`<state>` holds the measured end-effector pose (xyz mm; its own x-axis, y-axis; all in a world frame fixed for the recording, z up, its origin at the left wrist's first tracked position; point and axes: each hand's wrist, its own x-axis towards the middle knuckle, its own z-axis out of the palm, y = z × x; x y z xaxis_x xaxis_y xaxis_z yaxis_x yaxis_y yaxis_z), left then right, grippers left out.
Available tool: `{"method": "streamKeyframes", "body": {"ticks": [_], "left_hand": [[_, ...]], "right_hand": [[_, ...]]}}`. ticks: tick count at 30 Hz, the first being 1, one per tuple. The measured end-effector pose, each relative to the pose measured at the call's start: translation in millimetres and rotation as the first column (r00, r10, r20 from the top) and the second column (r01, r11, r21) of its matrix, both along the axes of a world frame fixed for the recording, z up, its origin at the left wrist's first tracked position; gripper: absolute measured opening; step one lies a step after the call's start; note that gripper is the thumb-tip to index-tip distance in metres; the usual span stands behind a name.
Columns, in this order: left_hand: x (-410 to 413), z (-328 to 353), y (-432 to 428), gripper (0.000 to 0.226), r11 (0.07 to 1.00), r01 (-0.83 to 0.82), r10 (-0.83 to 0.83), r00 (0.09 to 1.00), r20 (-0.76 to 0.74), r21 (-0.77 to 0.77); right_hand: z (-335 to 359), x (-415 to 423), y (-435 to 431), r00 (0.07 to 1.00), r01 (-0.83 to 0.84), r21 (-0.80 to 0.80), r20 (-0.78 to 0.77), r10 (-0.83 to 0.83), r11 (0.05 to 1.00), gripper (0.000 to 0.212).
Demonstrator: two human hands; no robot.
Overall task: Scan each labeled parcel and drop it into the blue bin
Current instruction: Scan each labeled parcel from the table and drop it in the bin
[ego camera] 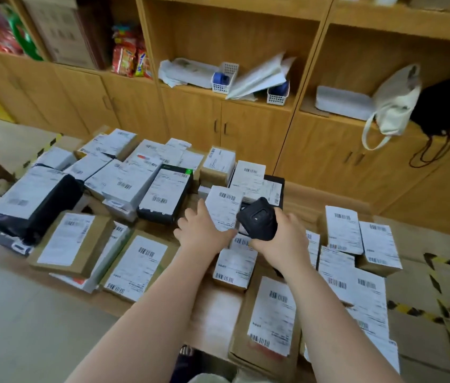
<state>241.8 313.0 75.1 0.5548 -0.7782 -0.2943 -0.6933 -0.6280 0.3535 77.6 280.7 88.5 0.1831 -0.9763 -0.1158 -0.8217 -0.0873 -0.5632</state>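
Low wooden table (309, 197), piled nearly edge to edge with parcels (140, 266): brown cartons, grey mailers, one black box (167, 194). Pale floor (11, 313) on the left, and striped yellow-and-black tape (436, 283) across the cardboard on the right. Behind it all stands a wall of wooden cabinets (246, 128). Their open shelves hold snack packets (129, 59), loose papers (257, 76) and white baskets (225, 78), with a cream tote bag (395, 106) beside a black bag (447, 103).

Every parcel wears a white shipping label with barcodes, but the print is too blurred to read.

Now the hands, both out over the middle of the heap. The left hand (204, 230) has the small parcel (223, 208), fingers along its left edge and thumb under the lower edge, label face up. The right hand (281, 239) is wrapped round a black scanner (257, 219). The scanner's head sits right at the label's right edge, just beside the left thumb. That parcel lies among the others at table centre, just in front of the black box.
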Motion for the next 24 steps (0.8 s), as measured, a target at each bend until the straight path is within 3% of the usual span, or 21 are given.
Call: {"method": "streamKeyframes", "body": {"ticks": [8,13,16,19,24], "left_hand": [[10.8,-30.0,-51.4,0.122,0.991,0.101,-0.103,0.994,0.026,0.082],[55.4,-19.9,-53.4,0.116,0.971,0.221,-0.223,0.975,-0.016,-0.090],[92.2,-8.7,-51.5,0.110,0.923,0.322,-0.320,0.946,0.047,-0.209],[119.5,-0.8,-47.9,0.107,0.878,0.420,-0.386,0.905,0.181,-0.228],[132.2,4.1,-40.4,0.102,0.878,0.418,-0.325,0.878,0.351,-0.232]], "right_hand": [[-10.9,19.8,-26.5,0.988,0.151,0.029,0.037,-0.152,0.988,0.064],[-3.2,27.7,-36.4,0.975,0.221,-0.043,0.010,-0.221,0.974,0.082],[10.0,34.8,-40.7,0.979,0.124,-0.110,-0.149,-0.140,0.986,0.090],[20.6,47.0,-42.5,0.964,0.012,-0.136,-0.261,-0.048,0.991,0.094],[25.9,70.2,-34.2,0.929,-0.084,-0.113,-0.367,0.037,0.990,0.093]]}}
